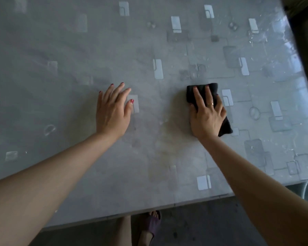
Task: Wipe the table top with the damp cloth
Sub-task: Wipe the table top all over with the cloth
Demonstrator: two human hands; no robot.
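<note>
While the black cloth (201, 91) lies folded on the grey patterned table top (78, 50), its long axis runs from the far left to the near right, toward the right table edge. No writing can be read. From the head view, the right hand (207, 114) presses flat on the cloth, fingers spread forward, a ring on one finger. The left hand (112, 110) rests open and flat on the table, holding nothing, well apart from the cloth
</note>
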